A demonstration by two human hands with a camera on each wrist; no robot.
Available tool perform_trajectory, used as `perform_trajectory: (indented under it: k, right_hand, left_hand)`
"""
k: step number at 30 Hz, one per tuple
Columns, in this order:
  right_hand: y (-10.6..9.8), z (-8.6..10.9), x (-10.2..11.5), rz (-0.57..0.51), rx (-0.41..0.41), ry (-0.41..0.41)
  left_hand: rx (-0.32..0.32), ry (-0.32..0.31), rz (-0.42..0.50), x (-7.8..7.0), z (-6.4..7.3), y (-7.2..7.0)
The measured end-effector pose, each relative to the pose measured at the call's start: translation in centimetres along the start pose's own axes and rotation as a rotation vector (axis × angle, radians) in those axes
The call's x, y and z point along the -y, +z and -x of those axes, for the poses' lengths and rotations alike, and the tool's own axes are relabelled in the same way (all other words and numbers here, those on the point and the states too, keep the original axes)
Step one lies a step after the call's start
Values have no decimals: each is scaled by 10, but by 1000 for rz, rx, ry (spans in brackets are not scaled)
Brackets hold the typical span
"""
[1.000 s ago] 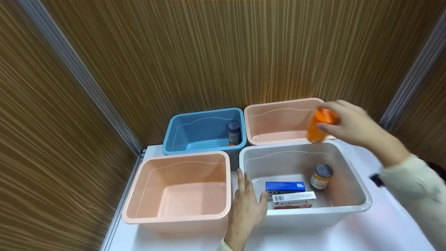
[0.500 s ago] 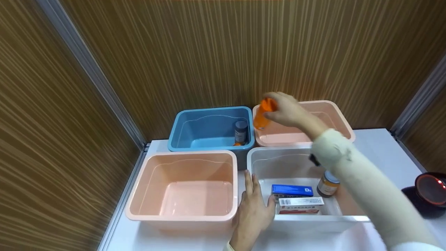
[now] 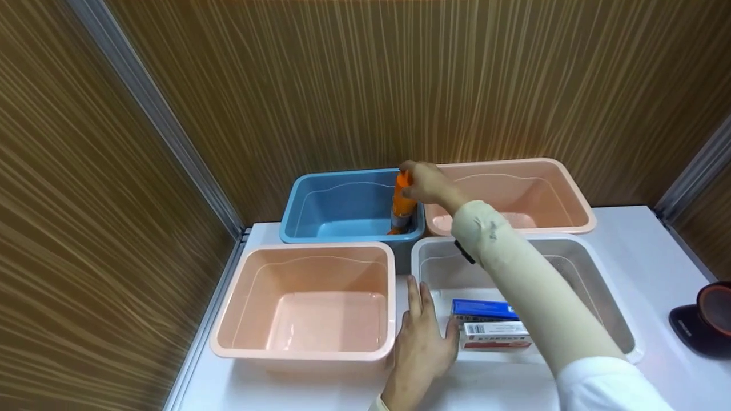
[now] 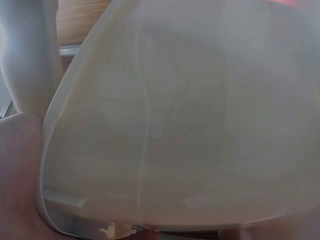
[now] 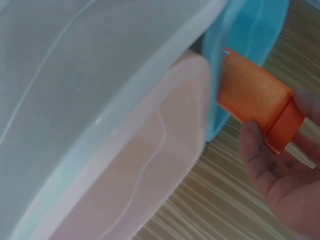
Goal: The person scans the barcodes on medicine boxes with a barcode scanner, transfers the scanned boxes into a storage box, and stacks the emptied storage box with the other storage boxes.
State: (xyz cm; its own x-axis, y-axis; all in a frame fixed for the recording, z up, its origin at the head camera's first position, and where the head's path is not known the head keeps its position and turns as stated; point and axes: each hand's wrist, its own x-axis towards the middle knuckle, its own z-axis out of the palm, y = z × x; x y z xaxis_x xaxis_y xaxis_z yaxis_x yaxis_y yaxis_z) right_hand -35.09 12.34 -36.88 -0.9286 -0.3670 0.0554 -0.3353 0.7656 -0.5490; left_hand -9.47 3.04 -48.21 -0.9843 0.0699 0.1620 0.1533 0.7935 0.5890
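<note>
My right hand [image 3: 431,185] holds an orange bottle [image 3: 401,200] by its cap end, over the right end of the blue bin [image 3: 337,225]. In the right wrist view, thumb and fingers are around the orange cap [image 5: 286,127]. Behind the orange bottle, another bottle [image 3: 401,224] in the blue bin is mostly hidden. At the front, my left hand [image 3: 421,345] rests at the near left corner of the white bin [image 3: 599,279], fingers straight along its side. Inside that bin lie a blue box [image 3: 482,309] and a white box [image 3: 494,330].
A pink bin [image 3: 302,357] stands front left, and another pink bin [image 3: 514,171] back right. My right sleeve [image 3: 531,285] crosses over the white bin. A black device [image 3: 702,325] is on the table at right. Wood-patterned panels [image 3: 342,85] close off the back and sides.
My right hand has carried the orange bottle leftward, from above the back right pink bin to the blue bin. The right arm now covers the jar in the white bin. My left hand stays at the rim.
</note>
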Motion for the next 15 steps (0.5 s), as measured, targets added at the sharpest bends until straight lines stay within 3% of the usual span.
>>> perform_trajectory:
  k: [4, 8, 15]
  right_hand:
    - [10, -10, -1, 71, 65, 42]
    - [19, -13, -4, 127, 125, 62]
    - [26, -10, -13, 179, 117, 93]
  left_hand:
    - [-33, 17, 23, 0, 5, 0]
    - [-25, 12, 54, -2, 9, 0]
    - [-17, 26, 41, -5, 14, 1]
